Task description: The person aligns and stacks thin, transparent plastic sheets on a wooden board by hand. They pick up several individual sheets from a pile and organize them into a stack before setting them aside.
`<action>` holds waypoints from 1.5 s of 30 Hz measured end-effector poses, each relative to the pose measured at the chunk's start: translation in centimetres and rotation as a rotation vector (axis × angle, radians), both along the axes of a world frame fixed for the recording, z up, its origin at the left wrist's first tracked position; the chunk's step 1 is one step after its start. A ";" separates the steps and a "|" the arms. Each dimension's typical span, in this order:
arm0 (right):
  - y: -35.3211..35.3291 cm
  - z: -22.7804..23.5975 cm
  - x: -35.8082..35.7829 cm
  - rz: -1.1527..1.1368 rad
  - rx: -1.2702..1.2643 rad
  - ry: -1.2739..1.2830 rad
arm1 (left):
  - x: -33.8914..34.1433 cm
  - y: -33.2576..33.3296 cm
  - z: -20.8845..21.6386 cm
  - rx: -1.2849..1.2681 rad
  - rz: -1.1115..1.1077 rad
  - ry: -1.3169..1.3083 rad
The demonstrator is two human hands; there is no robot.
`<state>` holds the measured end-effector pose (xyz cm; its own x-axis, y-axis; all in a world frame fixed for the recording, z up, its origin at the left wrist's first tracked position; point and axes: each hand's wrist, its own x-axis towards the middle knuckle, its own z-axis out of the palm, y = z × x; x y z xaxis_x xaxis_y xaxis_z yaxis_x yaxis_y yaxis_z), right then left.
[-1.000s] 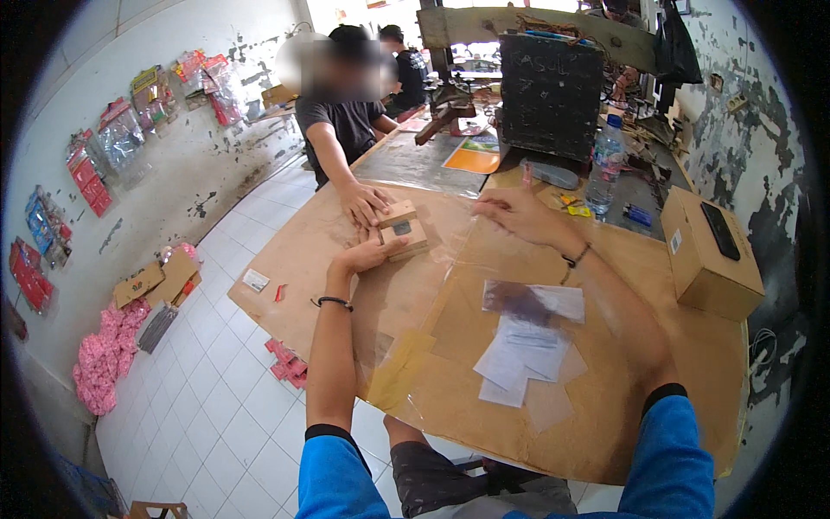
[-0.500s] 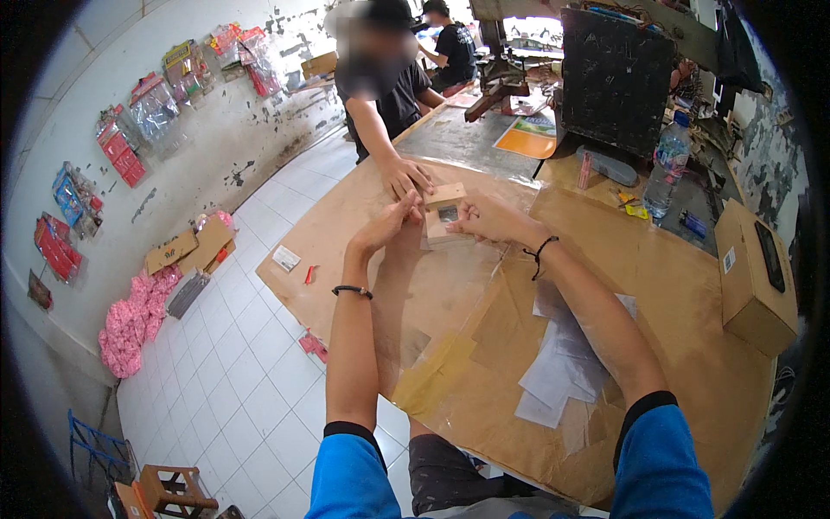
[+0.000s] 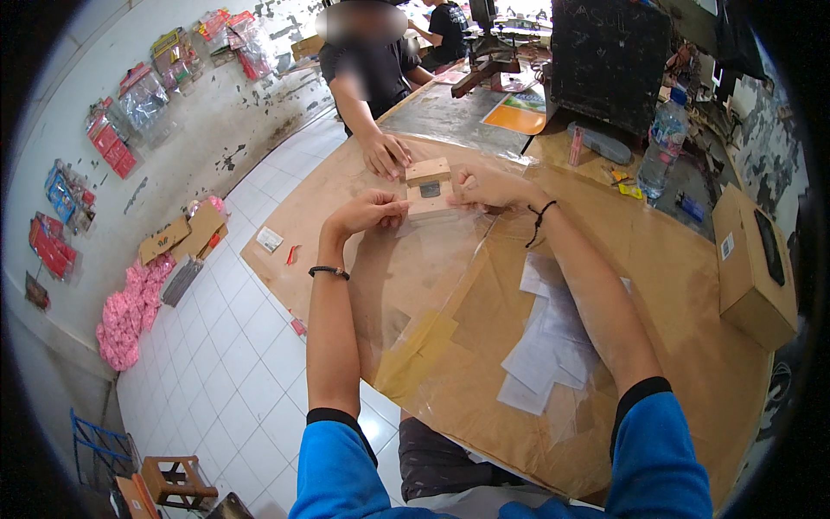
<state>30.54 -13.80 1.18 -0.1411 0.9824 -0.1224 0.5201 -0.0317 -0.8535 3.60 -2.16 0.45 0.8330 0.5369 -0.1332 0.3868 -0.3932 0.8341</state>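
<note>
A small pale wooden block frame (image 3: 428, 168) with a dark, recessed window in its middle lies on the covered table in front of me. My left hand (image 3: 367, 212) is closed in a pinch at its lower left edge. On the opposite side, my right hand (image 3: 493, 189) grips the frame's right edge between thumb and curled fingers. A co-worker's hand (image 3: 385, 156) rests at the frame's upper left corner, fingertips on or close to it. Whether anything thin is pinched along with the wood is too small to tell.
Loose translucent sheets (image 3: 549, 350) lie under my right forearm. A cardboard box (image 3: 750, 268), a water bottle (image 3: 664, 149) and a lighter (image 3: 690, 206) stand or lie to the right. At left are a small white packet (image 3: 269, 239) and a red scrap (image 3: 292, 254). A black panel (image 3: 609, 65) rises behind.
My left hand has moved from the frame's upper left, beside the co-worker's fingers, down to its lower left edge. My right hand stays at the right side. The whole view has shifted slightly.
</note>
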 end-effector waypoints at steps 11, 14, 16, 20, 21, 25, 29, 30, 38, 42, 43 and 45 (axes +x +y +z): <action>0.6 -2.4 2.5 -0.026 0.006 0.247 | 0.4 0.1 -0.2 0.057 0.098 0.028; 0.9 -2.7 2.4 -0.036 0.018 0.313 | 0.6 0.3 -0.5 0.067 0.117 -0.015; 0.8 -2.5 2.2 -0.077 0.000 0.301 | 0.7 0.3 -0.6 0.075 0.148 -0.026; 0.3 -1.7 1.9 -0.114 -0.052 0.327 | 0.9 -0.1 -0.3 0.076 0.226 -0.032; 0.1 -1.6 1.9 -0.117 -0.041 0.333 | 1.0 -0.1 -0.4 0.066 0.225 -0.038; -0.3 -1.5 1.4 -0.129 -0.011 0.358 | 0.7 0.3 -0.5 0.039 0.217 -0.045; -0.1 -1.4 1.4 -0.137 -0.018 0.340 | 0.7 0.5 -0.5 0.033 0.191 -0.041; -0.1 -1.5 1.4 -0.138 -0.015 0.342 | 0.8 0.4 -0.5 0.025 0.200 -0.037; -0.2 -1.4 1.2 -0.146 0.001 0.304 | 0.6 0.8 -0.7 0.032 0.198 -0.021; -0.3 -1.1 1.3 -0.130 -0.024 0.295 | 0.7 0.0 -0.1 0.024 0.226 -0.001; -0.2 -1.1 1.3 -0.123 -0.030 0.279 | 0.6 0.1 0.0 0.025 0.224 -0.003; 0.0 -1.0 1.3 -0.116 -0.039 0.263 | 0.6 0.1 0.0 0.012 0.229 -0.015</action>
<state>31.88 -13.85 0.13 -0.0601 0.9892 -0.1340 0.2723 -0.1129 -0.9556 4.17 -2.07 0.44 0.6909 0.7138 -0.1143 0.4551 -0.3066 0.8360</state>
